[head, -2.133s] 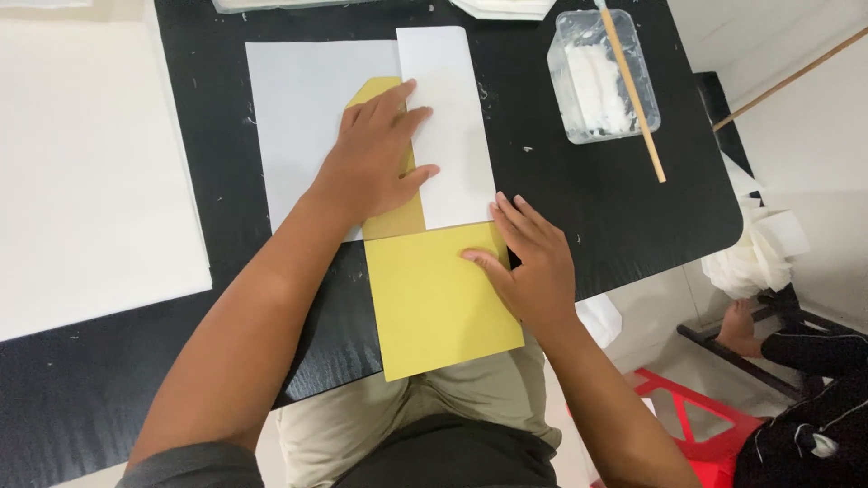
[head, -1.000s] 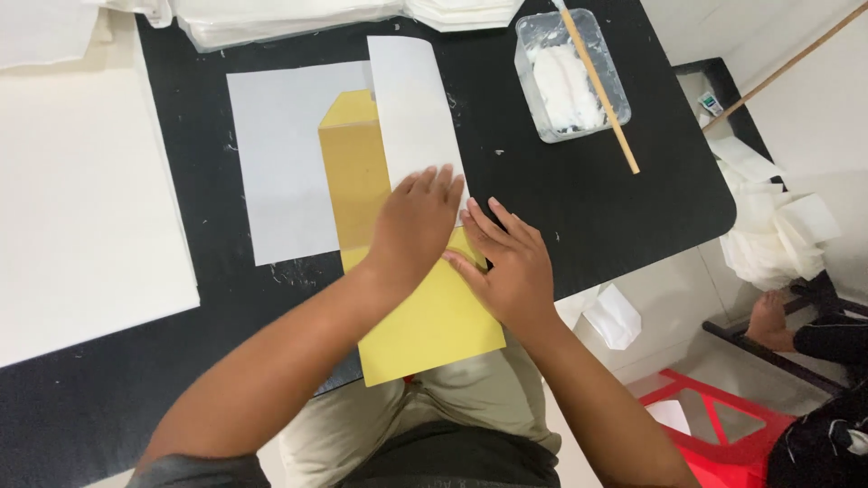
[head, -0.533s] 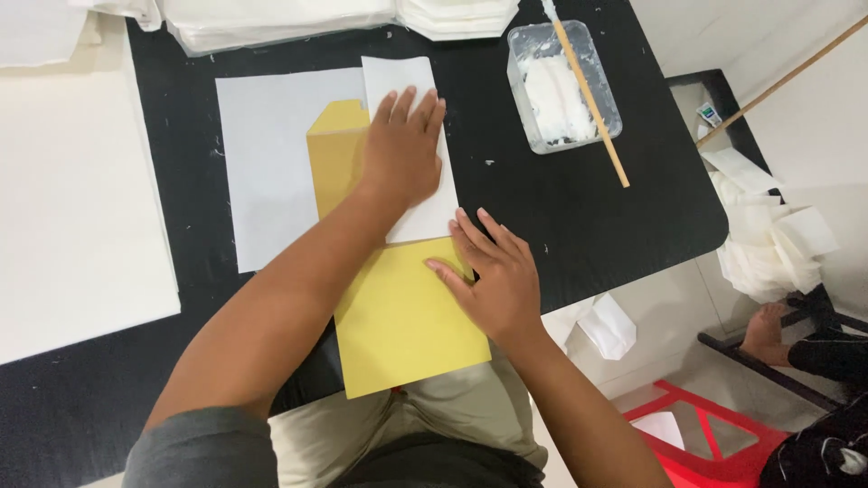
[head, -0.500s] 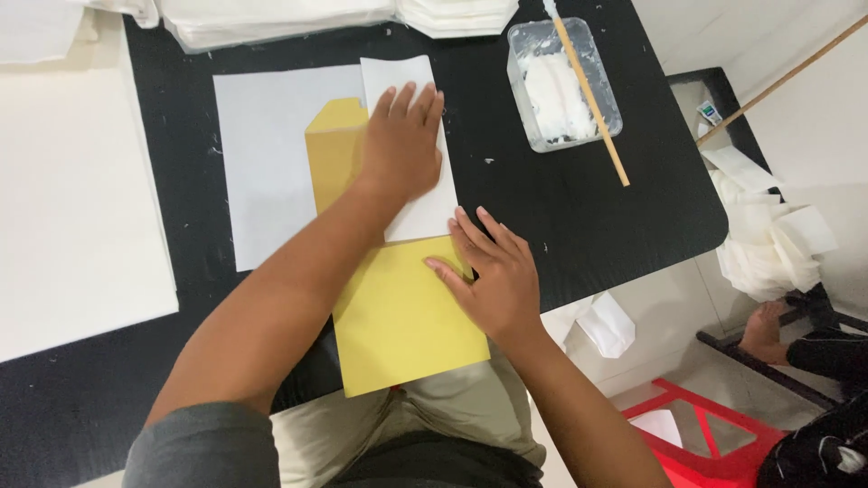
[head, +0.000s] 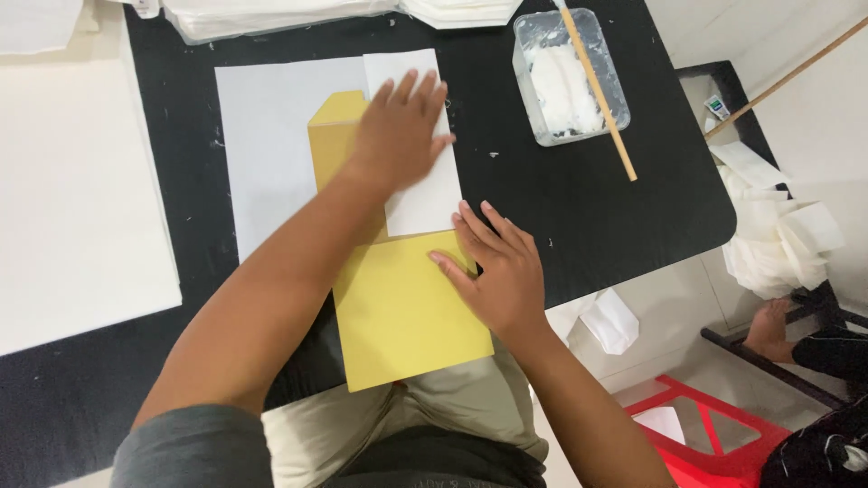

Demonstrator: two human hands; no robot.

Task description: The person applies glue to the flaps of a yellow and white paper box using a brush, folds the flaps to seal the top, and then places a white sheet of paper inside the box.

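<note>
A yellow paper envelope (head: 407, 312) lies lengthwise on the black table (head: 579, 199), its near end hanging over the table edge above my lap. My left hand (head: 398, 136) presses flat, fingers spread, on a white paper strip (head: 425, 194) that lies over the envelope's far part. My right hand (head: 497, 267) rests flat on the envelope's right edge, just below the strip. A pale grey sheet (head: 267, 154) lies under the envelope.
A clear plastic tub of white paste (head: 565, 86) with a wooden stick (head: 601, 95) across it stands at the far right. White sheets (head: 77, 199) lie at left, paper stacks at the back. On the floor right: crumpled paper (head: 778, 239), a red stool (head: 714, 434), another person's foot (head: 768, 330).
My left hand slid down the strip toward me, then back up to its far part. My right hand stayed on the envelope's right edge.
</note>
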